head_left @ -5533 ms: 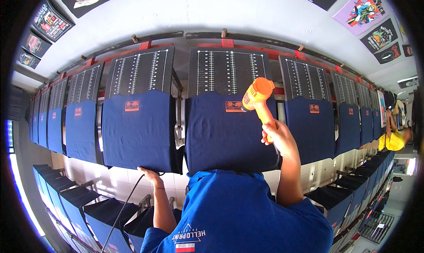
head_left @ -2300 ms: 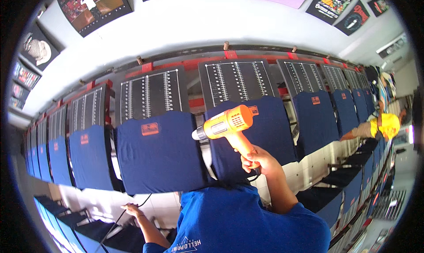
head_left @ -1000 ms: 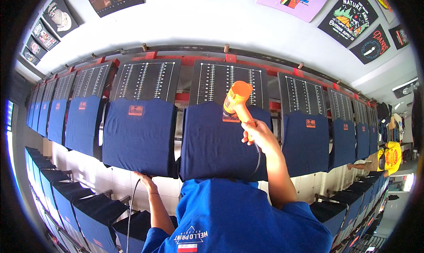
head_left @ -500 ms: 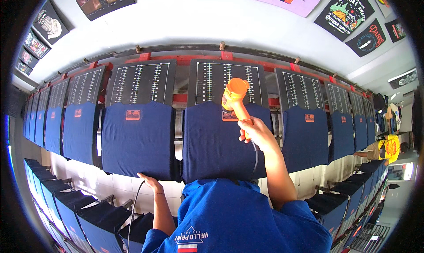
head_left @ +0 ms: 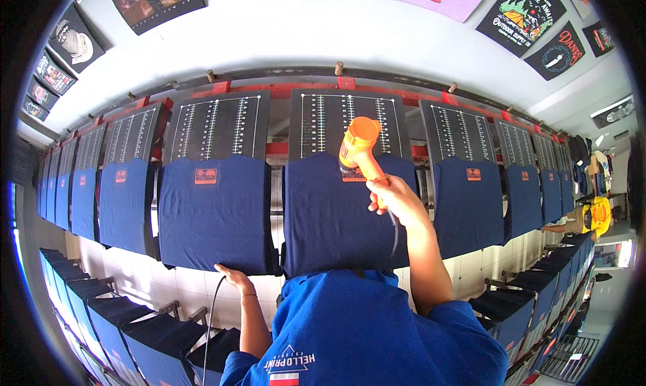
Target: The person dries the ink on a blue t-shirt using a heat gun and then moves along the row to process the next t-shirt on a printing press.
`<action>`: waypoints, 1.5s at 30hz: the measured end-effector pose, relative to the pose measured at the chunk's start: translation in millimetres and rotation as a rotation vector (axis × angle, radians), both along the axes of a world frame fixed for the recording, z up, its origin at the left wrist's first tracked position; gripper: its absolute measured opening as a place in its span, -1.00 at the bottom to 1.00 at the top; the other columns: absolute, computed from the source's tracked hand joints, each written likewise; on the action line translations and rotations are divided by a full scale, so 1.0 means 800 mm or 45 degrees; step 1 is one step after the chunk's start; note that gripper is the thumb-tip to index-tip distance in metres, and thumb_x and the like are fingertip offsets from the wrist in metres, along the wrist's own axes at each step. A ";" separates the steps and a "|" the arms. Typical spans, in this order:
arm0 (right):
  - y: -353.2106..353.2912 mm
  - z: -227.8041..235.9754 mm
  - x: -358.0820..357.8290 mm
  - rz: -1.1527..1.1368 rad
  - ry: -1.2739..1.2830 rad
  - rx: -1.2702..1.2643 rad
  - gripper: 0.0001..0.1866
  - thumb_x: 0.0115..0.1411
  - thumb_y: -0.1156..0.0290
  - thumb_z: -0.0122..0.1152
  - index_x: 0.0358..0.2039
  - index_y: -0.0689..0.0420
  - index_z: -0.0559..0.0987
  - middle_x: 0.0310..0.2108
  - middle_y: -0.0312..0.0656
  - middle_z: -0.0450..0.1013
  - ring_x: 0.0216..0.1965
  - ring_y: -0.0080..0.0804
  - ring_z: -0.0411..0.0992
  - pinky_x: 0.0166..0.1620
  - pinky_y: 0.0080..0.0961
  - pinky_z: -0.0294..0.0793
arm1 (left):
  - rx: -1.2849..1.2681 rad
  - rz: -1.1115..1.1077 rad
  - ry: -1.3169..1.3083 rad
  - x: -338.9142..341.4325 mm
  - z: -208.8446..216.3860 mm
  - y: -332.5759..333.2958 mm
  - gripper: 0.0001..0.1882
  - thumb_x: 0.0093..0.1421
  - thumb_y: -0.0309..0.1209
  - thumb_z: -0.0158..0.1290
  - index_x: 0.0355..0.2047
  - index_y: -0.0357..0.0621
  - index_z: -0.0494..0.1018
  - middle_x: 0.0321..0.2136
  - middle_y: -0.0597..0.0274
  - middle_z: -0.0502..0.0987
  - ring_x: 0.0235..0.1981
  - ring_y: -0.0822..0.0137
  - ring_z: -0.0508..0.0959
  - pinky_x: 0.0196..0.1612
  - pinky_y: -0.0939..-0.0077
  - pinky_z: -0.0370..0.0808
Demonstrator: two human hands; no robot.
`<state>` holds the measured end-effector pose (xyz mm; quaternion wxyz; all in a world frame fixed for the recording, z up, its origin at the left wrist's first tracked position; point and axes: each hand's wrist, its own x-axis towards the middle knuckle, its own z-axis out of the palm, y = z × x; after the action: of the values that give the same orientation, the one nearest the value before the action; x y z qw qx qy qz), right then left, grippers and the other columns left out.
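My right hand (head_left: 397,201) was wrapped around the handle of the orange heat gun (head_left: 360,144), its fingers clamped there. The gun stood over the upper part of the middle shirt (head_left: 323,228), just in front of me, and hid part of the small orange print (head_left: 351,177); whether the nozzle touched the cloth I could not tell. My left hand (head_left: 237,279) was low down, by the near edge of the left-hand shirt (head_left: 215,218). A dark cable (head_left: 208,325) ran up to its fingers, but I could not tell whether they were closed on it.

Each board carried one navy shirt. The middle board (head_left: 330,120) showed its black far end, marked with white scales, and its near part lay under the cloth. The left-hand board (head_left: 219,127) was covered in the same way, and so was the right-hand board (head_left: 457,127), which bore the right-hand shirt (head_left: 468,211). A red frame (head_left: 346,83) ran behind the boards. Behind me stood a second row of navy shirts (head_left: 114,319) on stands. Well off to my right, a co-worker in a yellow top (head_left: 597,216) was beside the row.
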<state>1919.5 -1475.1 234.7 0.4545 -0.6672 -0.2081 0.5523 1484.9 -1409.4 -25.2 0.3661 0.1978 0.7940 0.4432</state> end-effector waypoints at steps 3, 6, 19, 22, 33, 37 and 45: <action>-0.006 -0.003 0.006 -0.019 -0.045 -0.085 -0.70 0.20 0.19 0.15 -0.27 0.17 0.41 -0.55 -0.34 0.39 -0.55 -0.56 0.46 -0.54 -0.67 0.40 | -0.012 -0.007 -0.034 0.006 0.009 0.001 -0.03 0.20 0.30 -0.30 0.17 -0.51 0.14 0.17 -0.27 0.21 0.16 -0.01 0.29 0.22 0.30 0.16; -0.012 -0.014 0.000 -0.047 -0.036 -0.004 -0.69 0.19 0.15 0.16 -0.29 0.15 0.42 -0.56 -0.35 0.39 -0.56 -0.57 0.46 -0.55 -0.68 0.41 | -0.042 -0.011 -0.064 0.006 0.005 0.004 -0.10 0.22 0.27 -0.32 0.20 -0.39 0.14 0.19 -0.21 0.20 0.17 0.01 0.28 0.23 0.31 0.15; -0.024 -0.008 0.009 -0.070 -0.119 -0.064 -0.69 0.19 0.17 0.15 -0.30 0.18 0.42 -0.56 -0.33 0.40 -0.57 -0.56 0.46 -0.55 -0.67 0.41 | 0.051 0.044 -0.086 0.004 0.002 0.003 -0.03 0.19 0.28 -0.24 0.17 -0.52 0.13 0.18 -0.22 0.21 0.17 0.03 0.28 0.24 0.35 0.15; -0.029 -0.005 0.017 -0.105 -0.122 -0.099 -0.67 0.18 0.17 0.16 -0.28 0.20 0.42 -0.55 -0.31 0.40 -0.57 -0.55 0.46 -0.55 -0.66 0.41 | 0.081 0.060 -0.066 0.008 0.008 0.001 0.04 0.15 0.32 -0.21 0.13 -0.62 0.14 0.15 -0.26 0.23 0.15 0.03 0.30 0.24 0.34 0.15; -0.037 -0.011 0.022 -0.141 -0.165 -0.034 -0.69 0.19 0.15 0.16 -0.29 0.16 0.43 -0.57 -0.35 0.39 -0.57 -0.57 0.45 -0.56 -0.68 0.40 | 0.096 0.043 -0.104 0.008 0.010 0.004 -0.01 0.18 0.29 -0.24 0.17 -0.54 0.11 0.19 -0.24 0.18 0.18 0.04 0.27 0.25 0.34 0.13; -0.039 -0.001 0.018 -0.178 -0.182 -0.064 -0.70 0.20 0.16 0.15 -0.29 0.16 0.43 -0.56 -0.34 0.39 -0.58 -0.58 0.45 -0.57 -0.69 0.40 | 0.141 0.021 -0.110 0.005 0.003 0.003 -0.01 0.19 0.29 -0.25 0.17 -0.56 0.10 0.19 -0.24 0.18 0.18 0.04 0.26 0.26 0.35 0.12; -0.057 -0.004 0.015 -0.148 -0.140 -0.071 -0.70 0.19 0.17 0.16 -0.30 0.15 0.41 -0.55 -0.34 0.40 -0.58 -0.57 0.45 -0.56 -0.68 0.41 | 0.105 -0.003 -0.147 0.007 0.000 0.004 -0.01 0.20 0.28 -0.27 0.17 -0.58 0.08 0.20 -0.23 0.16 0.19 0.05 0.25 0.26 0.36 0.11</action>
<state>1931.6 -1521.0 231.4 0.4549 -0.7198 -0.1780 0.4931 1490.2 -1406.1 -25.4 0.4034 0.1878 0.7523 0.4859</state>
